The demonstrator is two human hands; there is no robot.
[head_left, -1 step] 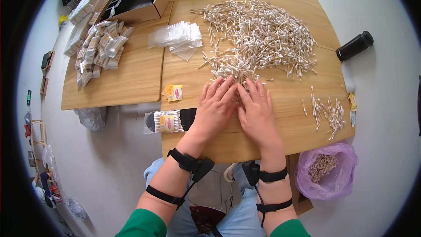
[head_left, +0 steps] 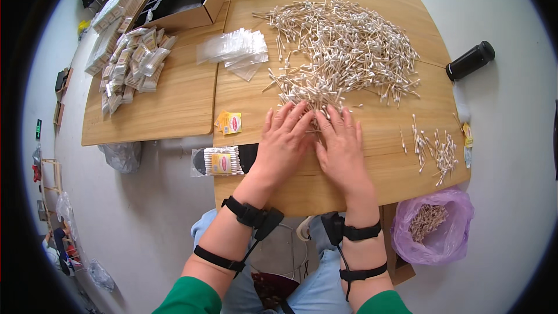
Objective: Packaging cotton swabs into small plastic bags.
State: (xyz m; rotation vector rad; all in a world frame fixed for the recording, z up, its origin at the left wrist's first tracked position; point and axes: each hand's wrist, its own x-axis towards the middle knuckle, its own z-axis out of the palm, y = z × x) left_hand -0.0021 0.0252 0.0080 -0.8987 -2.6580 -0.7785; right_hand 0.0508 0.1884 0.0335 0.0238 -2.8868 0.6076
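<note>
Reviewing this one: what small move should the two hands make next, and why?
Probably ease the left hand and right hand slightly closer together: their fingertips are at the near edge of the cotton swab pile, where swabs between them lie at uneven angles.

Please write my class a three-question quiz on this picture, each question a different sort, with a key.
1. True or false: the left hand and right hand are at the near edge of the large cotton swab pile.
2. Which lies between that pile and the heap of filled packets? (a) black bottle (b) flat clear bags (c) green sleeves
3. Fill in the colour: the open bag below the table at right is ____.

Key: 1 true; 2 b; 3 purple.
</note>
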